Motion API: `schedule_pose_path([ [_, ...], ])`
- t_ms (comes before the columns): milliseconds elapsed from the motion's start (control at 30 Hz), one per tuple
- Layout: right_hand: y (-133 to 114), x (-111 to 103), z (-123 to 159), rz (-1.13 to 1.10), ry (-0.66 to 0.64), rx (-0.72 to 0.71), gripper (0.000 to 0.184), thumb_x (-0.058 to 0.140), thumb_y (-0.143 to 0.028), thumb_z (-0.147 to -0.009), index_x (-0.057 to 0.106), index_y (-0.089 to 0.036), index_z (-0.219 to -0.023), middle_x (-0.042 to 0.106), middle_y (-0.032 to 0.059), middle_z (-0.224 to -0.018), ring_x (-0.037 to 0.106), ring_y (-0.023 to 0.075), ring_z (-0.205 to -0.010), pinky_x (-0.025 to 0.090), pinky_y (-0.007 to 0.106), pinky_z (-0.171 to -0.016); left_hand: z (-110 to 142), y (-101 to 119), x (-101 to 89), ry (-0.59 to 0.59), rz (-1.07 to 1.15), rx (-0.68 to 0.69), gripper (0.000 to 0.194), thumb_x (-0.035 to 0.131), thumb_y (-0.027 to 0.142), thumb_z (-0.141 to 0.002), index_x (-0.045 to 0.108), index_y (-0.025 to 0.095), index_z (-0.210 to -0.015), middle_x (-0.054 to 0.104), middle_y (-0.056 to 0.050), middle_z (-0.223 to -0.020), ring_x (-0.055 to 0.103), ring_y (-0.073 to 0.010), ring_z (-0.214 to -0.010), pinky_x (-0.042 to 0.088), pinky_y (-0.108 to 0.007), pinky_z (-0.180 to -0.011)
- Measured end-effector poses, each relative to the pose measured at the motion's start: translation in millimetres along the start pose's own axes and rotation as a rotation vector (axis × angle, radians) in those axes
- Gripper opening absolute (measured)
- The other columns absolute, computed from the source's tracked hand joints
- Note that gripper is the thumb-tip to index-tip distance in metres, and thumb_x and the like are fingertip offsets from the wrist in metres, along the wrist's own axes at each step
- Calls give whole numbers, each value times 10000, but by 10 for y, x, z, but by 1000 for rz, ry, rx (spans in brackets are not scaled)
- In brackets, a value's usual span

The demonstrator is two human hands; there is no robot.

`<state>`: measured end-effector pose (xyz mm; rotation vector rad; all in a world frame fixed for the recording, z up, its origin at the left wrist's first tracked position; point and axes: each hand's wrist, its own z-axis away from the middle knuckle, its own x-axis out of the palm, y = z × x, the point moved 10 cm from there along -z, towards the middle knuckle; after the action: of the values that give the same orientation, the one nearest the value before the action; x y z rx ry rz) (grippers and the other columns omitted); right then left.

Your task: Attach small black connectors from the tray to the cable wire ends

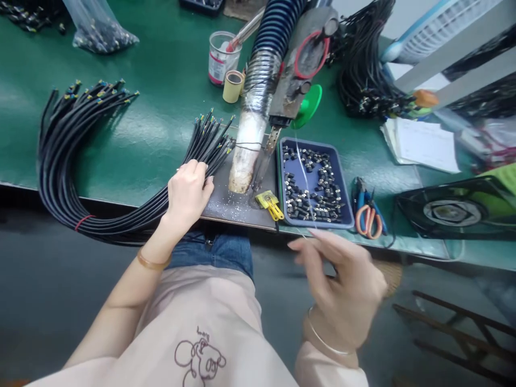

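My left hand [189, 191] is wrapped over a bundle of black cables [141, 219], near the ends where short coloured wire tips show. The bundle curves off to the left, with a red tie round it, and up to a second set of stripped ends. In front of the table edge, my right hand [342, 269] pinches a thin silvery strand of solder wire [305, 180] between thumb and forefinger. That strand runs up to a green spool [308, 106]. Between my hands stands a soldering iron [264, 158], pointing down beside a foil-wrapped hose [245, 129].
Right of the iron sits a blue tray [350, 215] of small black connectors. Pliers [368, 215], a yellow clip-like tool [272, 205] and a black fan [455, 212] lie along the front. A plastic cup [217, 70], papers [423, 142] and more cables [358, 59] stand behind.
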<state>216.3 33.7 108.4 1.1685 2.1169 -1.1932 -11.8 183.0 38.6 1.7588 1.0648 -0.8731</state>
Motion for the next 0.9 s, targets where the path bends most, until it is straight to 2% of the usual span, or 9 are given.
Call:
schedule_pose_path([
  [67,44,138,-102,70,-102,-60,55,618,-201,-963,648,-244,-980,759,-31,-769,738,133,-650,561,229,-625,-8,-26,-46,44,20,-4,95,577,173,-864,626,189,-785,679,-98,-854,660,-257,-831,479,-337,-722],
  [167,328,125,-236,215,-74,-44,114,632,-257,-957,610,-230,-849,721,-38,-703,704,129,-588,510,223,-577,-15,-131,-163,134,147,-60,99,598,172,-823,597,193,-726,629,-40,-723,631,-199,-688,455,-307,-649],
  [333,840,107,-432,249,-12,25,196,617,-285,-920,550,-236,-742,658,-41,-640,627,133,-531,469,240,-556,136,-443,-309,287,724,-312,96,646,206,-795,555,211,-765,519,72,-564,486,-84,-459,397,-209,-477],
  [433,1026,221,-556,238,-13,74,177,636,-257,-866,532,-235,-724,619,-39,-626,577,134,-521,438,250,-558,272,-489,-375,318,1070,-362,183,703,252,-807,525,222,-775,498,84,-544,409,-59,-383,307,-188,-375],
  [467,1065,284,-594,242,-34,86,169,641,-247,-848,528,-234,-724,614,-34,-637,571,138,-534,431,256,-568,301,-467,-369,269,1194,-355,203,727,279,-807,534,222,-780,515,77,-557,387,-53,-361,284,-188,-350],
  [500,1095,350,-628,252,-62,94,163,643,-236,-832,523,-234,-722,608,-28,-649,566,143,-551,422,262,-577,327,-420,-332,169,1309,-348,215,747,309,-809,552,220,-786,536,67,-568,383,-55,-348,279,-194,-337],
  [600,1150,516,-702,299,-160,102,162,627,-200,-803,499,-235,-710,588,-12,-673,554,161,-599,389,278,-594,466,-186,-250,-207,1529,-233,262,762,391,-832,615,187,-756,476,72,-471,354,-56,-323,298,-200,-352],
  [733,1199,611,-768,341,-258,94,168,590,-178,-798,475,-240,-691,585,11,-703,527,171,-621,359,288,-597,880,54,21,-724,1390,-125,315,760,384,-830,629,124,-710,621,-21,-616,417,-63,-472,336,-196,-443],
  [900,1228,622,-820,279,-295,118,180,610,-168,-750,475,-233,-649,581,2,-690,529,153,-602,375,281,-594,1373,357,371,-1131,1133,113,194,737,300,-795,735,112,-840,400,68,-566,328,-78,-546,280,-203,-514],
])
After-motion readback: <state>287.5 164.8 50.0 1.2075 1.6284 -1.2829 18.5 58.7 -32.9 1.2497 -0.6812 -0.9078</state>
